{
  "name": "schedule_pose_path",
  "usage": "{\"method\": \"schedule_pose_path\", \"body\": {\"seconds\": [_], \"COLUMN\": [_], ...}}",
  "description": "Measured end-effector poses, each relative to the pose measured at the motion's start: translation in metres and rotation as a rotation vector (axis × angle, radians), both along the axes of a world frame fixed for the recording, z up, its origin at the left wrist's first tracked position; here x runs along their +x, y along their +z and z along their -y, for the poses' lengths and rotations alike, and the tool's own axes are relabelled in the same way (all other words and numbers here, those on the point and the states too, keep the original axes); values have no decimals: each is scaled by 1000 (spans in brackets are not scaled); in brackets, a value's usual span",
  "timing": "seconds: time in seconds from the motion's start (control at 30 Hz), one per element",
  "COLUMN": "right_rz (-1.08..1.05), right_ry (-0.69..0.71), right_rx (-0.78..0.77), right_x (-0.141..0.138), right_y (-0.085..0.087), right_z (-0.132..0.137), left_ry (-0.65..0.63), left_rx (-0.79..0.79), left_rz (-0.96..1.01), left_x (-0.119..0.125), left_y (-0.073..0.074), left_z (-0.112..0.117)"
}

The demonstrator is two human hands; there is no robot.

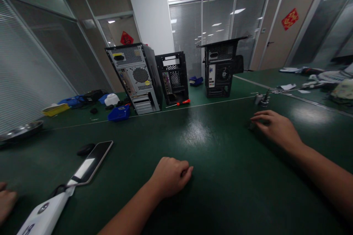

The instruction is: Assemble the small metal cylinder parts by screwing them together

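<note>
My left hand [172, 176] rests on the dark green table in a loose fist, and nothing shows in its fingers. Farther right, my right hand [275, 128] is low over the tabletop with thumb and fingertips brought together. A small dark piece [250, 126] shows at those fingertips, too blurred to name. Just beyond the right hand stand a grey cylinder [258, 99] and a dark metal piece with a thin upright stem [265, 100].
Three computer cases [150, 80] stand at the back, with a red-handled screwdriver [184, 102] and a blue bin [119, 113] near them. At left lie a phone [92, 161], a black mouse [86, 149] and a white box [45, 213]. Another person's hand [7, 202] shows at the left edge.
</note>
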State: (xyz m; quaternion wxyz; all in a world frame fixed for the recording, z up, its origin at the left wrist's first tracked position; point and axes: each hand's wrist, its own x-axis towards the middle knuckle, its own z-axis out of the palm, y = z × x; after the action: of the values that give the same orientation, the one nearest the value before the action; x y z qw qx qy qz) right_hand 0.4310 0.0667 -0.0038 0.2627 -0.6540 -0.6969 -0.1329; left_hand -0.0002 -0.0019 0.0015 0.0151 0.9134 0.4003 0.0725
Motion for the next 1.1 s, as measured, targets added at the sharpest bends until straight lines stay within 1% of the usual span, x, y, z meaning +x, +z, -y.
{"method": "schedule_pose_path", "body": {"seconds": [0.17, 0.43, 0.5, 0.6, 0.67, 0.77, 0.83, 1.0, 1.1], "right_rz": [-3, -26, -53, -144, -192, -169, -134, -136, -145], "right_ry": [2, -19, -44, -78, -90, -120, -140, -116, -71], "right_rx": [-11, -36, -49, -120, -210, -336, -376, -362, -323], "right_x": [1, -5, -8, -11, -10, -8, -6, -7, -15], "right_y": [-1, 5, 6, 5, 2, -3, -5, -6, -4], "right_z": [0, 5, 5, 3, 0, -2, -3, -2, -1], "left_ry": [-7, -1, -1, -5, -4, 2, 2, 0, -2], "left_rx": [1, 17, 12, -9, -16, -11, -14, -13, -6], "left_rz": [11, 5, 12, 17, 13, 4, 3, 8, -1], "left_x": [0, 0, 0, 0, 0, 0, -1, 0, 0], "left_y": [0, -2, -2, -2, -1, 0, 0, -1, 0], "left_z": [-1, -1, -1, -1, -1, -1, -1, -1, -1]}}
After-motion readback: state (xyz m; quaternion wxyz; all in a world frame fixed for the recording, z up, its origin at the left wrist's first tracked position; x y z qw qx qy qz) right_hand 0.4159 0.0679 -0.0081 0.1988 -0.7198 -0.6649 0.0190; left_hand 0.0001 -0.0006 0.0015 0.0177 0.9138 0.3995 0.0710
